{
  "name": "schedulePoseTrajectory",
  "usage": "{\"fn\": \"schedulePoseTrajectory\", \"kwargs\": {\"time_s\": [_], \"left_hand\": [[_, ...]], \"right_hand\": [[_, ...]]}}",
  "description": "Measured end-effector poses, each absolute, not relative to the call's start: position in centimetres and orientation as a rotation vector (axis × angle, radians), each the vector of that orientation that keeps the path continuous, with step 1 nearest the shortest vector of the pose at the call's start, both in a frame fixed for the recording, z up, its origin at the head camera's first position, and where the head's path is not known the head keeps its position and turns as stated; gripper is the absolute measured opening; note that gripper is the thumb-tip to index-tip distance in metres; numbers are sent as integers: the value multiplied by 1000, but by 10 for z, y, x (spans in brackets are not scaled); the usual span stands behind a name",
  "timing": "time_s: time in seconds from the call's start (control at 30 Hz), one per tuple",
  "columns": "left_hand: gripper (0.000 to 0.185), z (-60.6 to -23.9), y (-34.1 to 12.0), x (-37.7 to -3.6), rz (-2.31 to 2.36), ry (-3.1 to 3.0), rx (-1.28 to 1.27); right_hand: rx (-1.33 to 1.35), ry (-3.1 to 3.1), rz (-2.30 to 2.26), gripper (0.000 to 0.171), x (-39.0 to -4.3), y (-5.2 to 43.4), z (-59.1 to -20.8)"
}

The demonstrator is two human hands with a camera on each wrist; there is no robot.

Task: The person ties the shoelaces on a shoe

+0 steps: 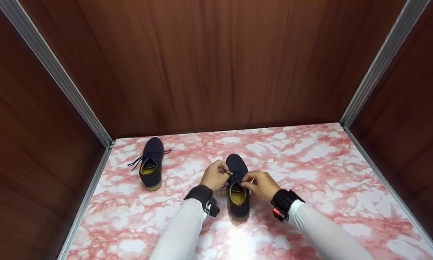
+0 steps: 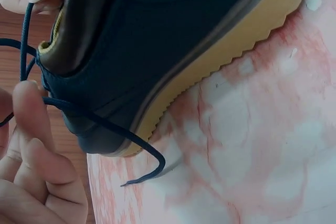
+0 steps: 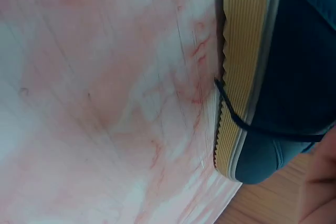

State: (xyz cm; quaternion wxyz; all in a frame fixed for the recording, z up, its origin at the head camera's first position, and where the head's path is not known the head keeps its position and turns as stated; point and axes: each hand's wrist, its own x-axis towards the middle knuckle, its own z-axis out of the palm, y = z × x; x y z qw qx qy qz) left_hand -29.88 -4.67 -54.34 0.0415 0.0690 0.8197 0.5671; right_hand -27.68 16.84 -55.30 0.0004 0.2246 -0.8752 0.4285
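A dark navy shoe [image 1: 237,164] with a tan ridged sole [image 2: 210,64] stands upright on the surface, toe pointing away from me. Over its laced opening, my left hand [image 1: 215,176] pinches part of the navy shoelace [image 2: 113,126] between curled fingers. A free end of that lace droops down the shoe's left side. On the opposite side, my right hand [image 1: 261,185] pinches another part of the lace between thumb and finger. In the right wrist view a lace end [image 3: 247,125] hangs across the sole. Fingers partly hide the crossing of the laces.
A matching navy shoe [image 1: 153,146], its laces loose to both sides, stands farther left near the back. The red-and-white marbled surface [image 1: 310,216] is bounded by a brown wood-grain back panel [image 1: 216,72] and side panels with grey metal edges.
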Motion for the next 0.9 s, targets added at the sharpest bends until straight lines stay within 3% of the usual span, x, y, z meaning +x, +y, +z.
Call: {"fn": "schedulePoseTrajectory", "kwargs": {"time_s": [0.2, 0.5, 0.73, 0.9], "left_hand": [[11, -543, -48, -299, 1814, 2424, 282], [11, -540, -56, -298, 1899, 2316, 432], [28, -539, -55, -295, 1575, 2619, 336], [22, -541, -53, -294, 1374, 2757, 318]], "right_hand": [[676, -2749, 1580, 8, -279, 178, -550], [644, -2701, 1514, 7, -279, 185, -547], [616, -2690, 1423, 10, -280, 187, -546], [605, -2695, 1367, 6, -282, 186, -544]]}}
